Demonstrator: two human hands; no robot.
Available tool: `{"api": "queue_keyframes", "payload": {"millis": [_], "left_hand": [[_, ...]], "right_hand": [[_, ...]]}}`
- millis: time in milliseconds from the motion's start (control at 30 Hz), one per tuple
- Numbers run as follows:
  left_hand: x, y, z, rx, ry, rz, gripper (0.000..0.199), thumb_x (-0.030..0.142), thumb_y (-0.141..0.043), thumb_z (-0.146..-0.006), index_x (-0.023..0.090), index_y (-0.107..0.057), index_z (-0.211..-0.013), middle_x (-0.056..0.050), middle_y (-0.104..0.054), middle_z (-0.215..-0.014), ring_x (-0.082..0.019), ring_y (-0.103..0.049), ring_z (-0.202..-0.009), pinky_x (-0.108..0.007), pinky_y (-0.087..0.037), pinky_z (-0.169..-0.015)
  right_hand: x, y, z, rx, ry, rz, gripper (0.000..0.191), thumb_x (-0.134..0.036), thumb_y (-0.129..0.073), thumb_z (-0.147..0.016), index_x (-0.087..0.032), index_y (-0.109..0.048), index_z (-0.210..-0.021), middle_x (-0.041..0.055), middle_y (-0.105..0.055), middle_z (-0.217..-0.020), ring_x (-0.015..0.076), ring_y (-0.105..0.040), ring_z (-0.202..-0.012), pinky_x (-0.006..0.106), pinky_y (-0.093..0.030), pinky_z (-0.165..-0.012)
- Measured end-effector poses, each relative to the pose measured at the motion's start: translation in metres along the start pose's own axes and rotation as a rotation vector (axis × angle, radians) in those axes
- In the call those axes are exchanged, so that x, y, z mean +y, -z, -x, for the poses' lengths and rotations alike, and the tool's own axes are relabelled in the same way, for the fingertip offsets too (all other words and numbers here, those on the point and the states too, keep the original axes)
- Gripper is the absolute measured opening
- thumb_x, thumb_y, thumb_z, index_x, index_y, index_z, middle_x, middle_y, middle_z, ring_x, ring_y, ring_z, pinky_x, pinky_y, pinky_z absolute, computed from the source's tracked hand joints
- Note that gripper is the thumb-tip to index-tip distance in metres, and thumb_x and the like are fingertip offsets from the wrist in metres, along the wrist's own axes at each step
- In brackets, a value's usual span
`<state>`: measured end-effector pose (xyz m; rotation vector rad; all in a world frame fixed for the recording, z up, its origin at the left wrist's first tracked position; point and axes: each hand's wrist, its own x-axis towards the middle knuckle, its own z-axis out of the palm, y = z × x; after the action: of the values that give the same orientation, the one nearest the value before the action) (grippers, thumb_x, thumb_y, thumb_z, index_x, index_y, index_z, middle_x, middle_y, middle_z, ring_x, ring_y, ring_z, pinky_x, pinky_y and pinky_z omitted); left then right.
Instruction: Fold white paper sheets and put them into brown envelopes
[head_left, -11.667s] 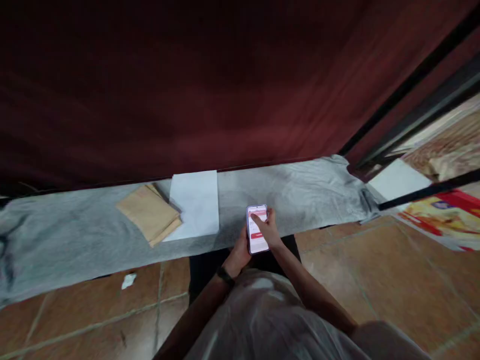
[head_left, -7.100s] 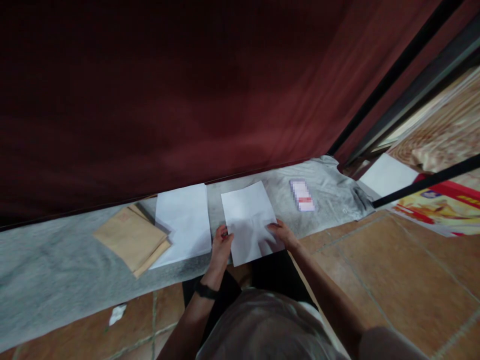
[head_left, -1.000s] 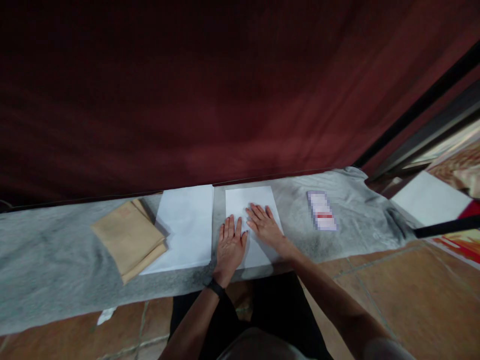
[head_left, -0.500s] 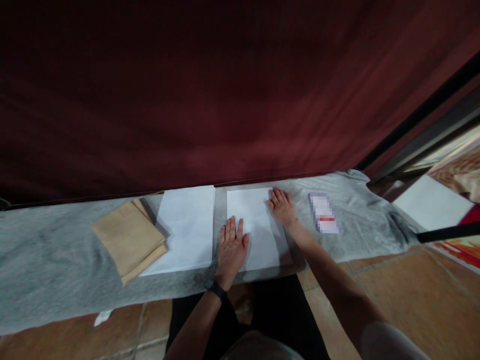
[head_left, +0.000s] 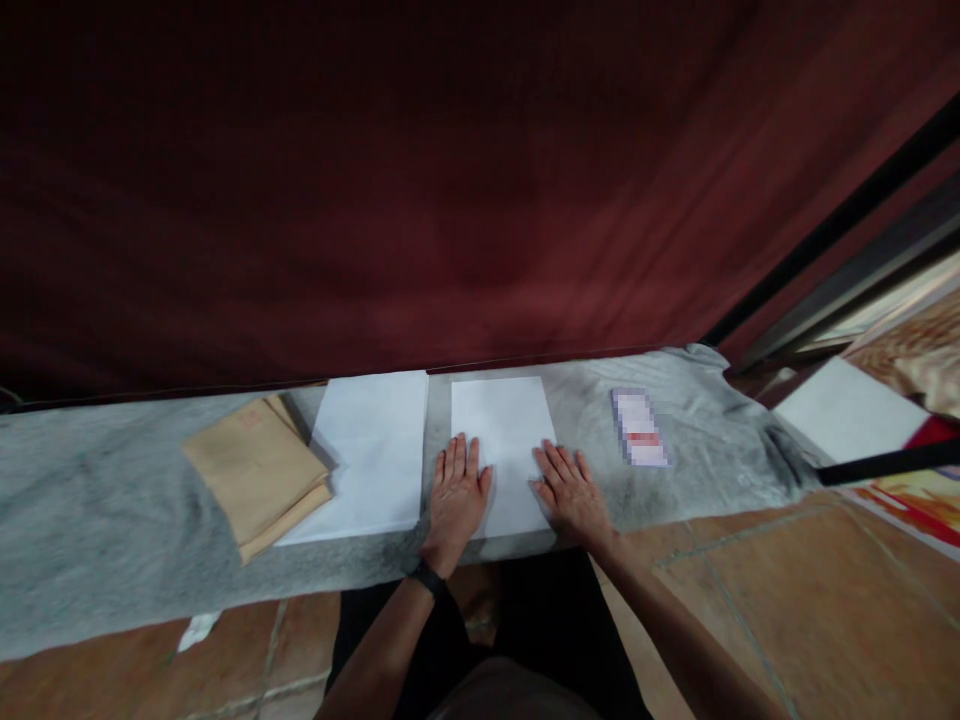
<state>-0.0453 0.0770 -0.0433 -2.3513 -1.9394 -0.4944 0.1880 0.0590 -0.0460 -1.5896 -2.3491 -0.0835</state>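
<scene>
A broad, dark red hanging fabric [head_left: 450, 200] fills the upper view behind a long, narrow strip of rumpled grey cloth [head_left: 120, 510], on whose right half lies a purple-edged rectangular phone [head_left: 643, 436], its screen pixelated. A crumpled white scrap [head_left: 199, 630] lies on the orange-brown tiled floor [head_left: 757, 590] at lower left, while at far right a straight black bar [head_left: 892, 464] crosses a red-and-yellow printed surface [head_left: 919, 505], just below a flat white panel [head_left: 851, 410].

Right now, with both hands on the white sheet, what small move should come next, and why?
Probably slide the left hand forward along the white sheet: it and the right hand lie flat at opposite side edges, and neither covers the sheet's far end.
</scene>
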Motion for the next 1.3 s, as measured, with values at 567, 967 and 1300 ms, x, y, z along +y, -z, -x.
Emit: {"api": "queue_keyframes", "payload": {"millis": [567, 967, 1300], "left_hand": [[0.003, 0.051, 0.068, -0.243, -0.324, 0.013, 0.055, 0.033, -0.056, -0.094, 0.021, -0.048, -0.147, -0.011, -0.045, -0.157, -0.03, -0.041, -0.145, -0.053, -0.032, -0.119], [-0.003, 0.043, 0.069, -0.254, -0.245, 0.323, 0.046, 0.011, -0.054, -0.09, 0.018, -0.059, -0.135, -0.012, -0.058, -0.145, -0.024, -0.052, -0.137, -0.047, -0.042, -0.116], [-0.015, 0.045, 0.113, -0.169, -0.222, 0.479, 0.053, 0.002, -0.047, -0.088, 0.022, -0.059, -0.135, -0.007, -0.06, -0.144, -0.021, -0.052, -0.136, -0.044, -0.046, -0.115]], "right_hand": [[0.015, 0.021, 0.055, -0.104, 0.223, -0.104, 0.07, -0.039, -0.055, -0.099, -0.018, -0.028, -0.159, 0.0162, -0.034, -0.162, 0.0303, -0.035, -0.148, 0.054, -0.029, -0.122], [0.008, 0.022, 0.064, -0.113, 0.139, -0.204, 0.06, -0.025, -0.057, -0.096, -0.02, -0.041, -0.153, 0.0144, -0.042, -0.158, 0.0276, -0.041, -0.146, 0.054, -0.03, -0.122], [0.023, 0.025, 0.08, -0.08, 0.149, -0.371, 0.055, -0.007, -0.048, -0.091, -0.029, -0.06, -0.14, 0.0043, -0.054, -0.15, 0.0235, -0.047, -0.142, 0.055, -0.035, -0.121]]}}
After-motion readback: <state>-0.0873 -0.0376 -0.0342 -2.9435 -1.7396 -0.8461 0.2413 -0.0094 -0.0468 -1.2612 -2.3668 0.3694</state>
